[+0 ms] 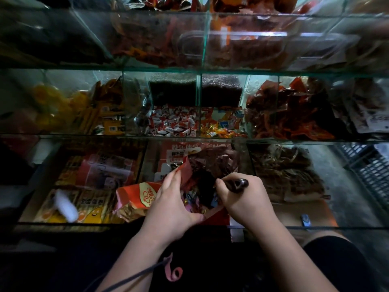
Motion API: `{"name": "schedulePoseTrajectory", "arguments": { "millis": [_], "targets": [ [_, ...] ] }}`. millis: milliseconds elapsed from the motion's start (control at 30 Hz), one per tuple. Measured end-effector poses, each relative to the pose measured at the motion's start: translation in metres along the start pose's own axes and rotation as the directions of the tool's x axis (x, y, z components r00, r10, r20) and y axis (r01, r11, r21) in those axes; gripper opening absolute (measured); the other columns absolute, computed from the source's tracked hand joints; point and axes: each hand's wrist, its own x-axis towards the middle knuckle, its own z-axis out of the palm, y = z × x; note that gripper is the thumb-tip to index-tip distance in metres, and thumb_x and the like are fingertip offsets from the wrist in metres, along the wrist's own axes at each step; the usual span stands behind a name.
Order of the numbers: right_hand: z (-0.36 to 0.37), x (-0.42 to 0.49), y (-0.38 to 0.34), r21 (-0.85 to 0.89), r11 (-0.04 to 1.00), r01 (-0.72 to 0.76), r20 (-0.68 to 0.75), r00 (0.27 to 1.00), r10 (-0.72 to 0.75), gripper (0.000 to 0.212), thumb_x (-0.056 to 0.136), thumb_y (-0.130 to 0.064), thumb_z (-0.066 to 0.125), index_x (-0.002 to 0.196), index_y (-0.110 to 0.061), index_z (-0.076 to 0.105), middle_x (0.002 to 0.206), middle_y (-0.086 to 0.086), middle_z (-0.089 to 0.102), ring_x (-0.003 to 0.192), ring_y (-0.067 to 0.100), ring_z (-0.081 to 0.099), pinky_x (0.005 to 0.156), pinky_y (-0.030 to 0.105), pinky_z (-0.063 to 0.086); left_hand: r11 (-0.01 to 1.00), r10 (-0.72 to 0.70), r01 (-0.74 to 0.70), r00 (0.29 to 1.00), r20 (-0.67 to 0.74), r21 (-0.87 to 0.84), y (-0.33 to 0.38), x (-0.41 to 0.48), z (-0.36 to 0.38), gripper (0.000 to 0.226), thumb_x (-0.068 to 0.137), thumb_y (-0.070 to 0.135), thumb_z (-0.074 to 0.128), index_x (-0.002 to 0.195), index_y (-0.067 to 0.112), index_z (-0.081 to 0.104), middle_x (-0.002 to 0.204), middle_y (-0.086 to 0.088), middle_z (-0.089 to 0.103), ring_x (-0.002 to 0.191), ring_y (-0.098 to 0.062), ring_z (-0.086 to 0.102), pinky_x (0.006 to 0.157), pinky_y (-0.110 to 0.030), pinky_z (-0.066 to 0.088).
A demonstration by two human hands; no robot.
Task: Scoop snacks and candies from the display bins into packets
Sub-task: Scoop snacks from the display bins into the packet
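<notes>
Red packet gapes, left hand pinching its rim; just beside it, right hand fisted round a dark scoop handle, candies between them.

- The person is working bare-handed: the left hand and the right hand are showing at lower centre of the frame.
- The left forearm and the right forearm are showing bare down to the bottom edge.
- The person is wearing a black garment, showing at bottom centre between the forearms.
- A pink curl, shaped like a looped ribbon, is showing on that garment; whether printed or loose is unclear.
- A thin dark cord is running from lower left towards the curl.
- Black fabric is covering a rounded leg at lower right.
</notes>
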Motion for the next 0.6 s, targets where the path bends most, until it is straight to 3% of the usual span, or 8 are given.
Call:
{"name": "schedulePoseTrajectory", "arguments": {
  "millis": [167,267,333,467,533,600],
  "targets": [
    [-0.007,-0.011,0.01,0.226,0.974,0.012,-0.004,1.0,-0.011,0.018,0.089,-0.029,0.074,0.073,-0.022,0.078,0.067,-0.006,0.074,0.068,0.006,0.07,0.068,0.036,0.057,1.0,-0.003,0.003,1.0,-0.007,-0.016,-0.003,-0.002,0.001,0.135,0.051,0.056,0.091,0.157,0.037,0.01,0.157,0.031,0.009,0.147,-0.008,0.023,0.118,-0.037,0.034],
    [-0.013,-0.016,0.013,0.343,0.938,-0.045,-0.033,0.998,0.06,0.021,0.088,-0.019,0.076,0.068,-0.024,0.077,0.066,-0.01,0.074,0.064,-0.003,0.068,0.06,0.015,0.052,0.999,-0.006,0.005,1.0,-0.021,-0.046,-0.005,0.001,0.001,0.135,0.05,0.056,0.092,0.158,0.035,0.014,0.156,0.03,0.013,0.145,-0.007,0.029,0.117,-0.036,0.035],
    [-0.018,-0.016,0.018,0.434,0.892,-0.128,-0.055,0.984,0.168,0.022,0.087,-0.019,0.077,0.065,-0.022,0.078,0.064,-0.008,0.074,0.059,-0.003,0.066,0.055,0.009,0.047,0.999,-0.005,0.004,0.999,-0.033,-0.049,-0.006,0.001,0.002,0.133,0.052,0.056,0.092,0.158,0.033,0.015,0.156,0.029,0.015,0.144,-0.007,0.03,0.117,-0.035,0.034],
    [-0.029,-0.022,0.027,0.593,0.77,-0.237,-0.063,0.939,0.337,0.02,0.089,-0.026,0.075,0.07,-0.02,0.078,0.054,0.0,0.067,0.046,0.009,0.058,0.044,0.017,0.044,1.0,-0.005,0.005,1.0,-0.021,-0.012,-0.007,0.001,-0.002,0.129,0.059,0.054,0.09,0.158,0.032,0.011,0.158,0.026,0.012,0.146,-0.011,0.027,0.119,-0.036,0.032],
    [-0.033,-0.027,0.03,0.579,0.787,-0.212,-0.095,0.942,0.323,0.024,0.09,-0.029,0.074,0.068,-0.021,0.076,0.053,-0.001,0.065,0.046,0.01,0.058,0.045,0.018,0.045,0.999,-0.019,0.02,1.0,-0.024,0.026,0.0,-0.002,-0.004,0.123,0.067,0.051,0.088,0.159,0.032,0.009,0.158,0.029,0.004,0.149,-0.012,0.021,0.119,-0.037,0.03],
    [-0.036,-0.031,0.03,0.541,0.824,-0.17,-0.127,0.952,0.28,0.024,0.092,-0.03,0.073,0.069,-0.025,0.076,0.057,-0.003,0.069,0.051,0.007,0.061,0.053,0.022,0.047,0.999,0.037,-0.031,0.986,-0.166,0.037,0.009,-0.007,-0.005,0.103,0.076,0.042,0.084,0.157,0.03,0.022,0.156,0.03,0.008,0.148,-0.011,0.02,0.117,-0.033,0.031]
  ]
}}
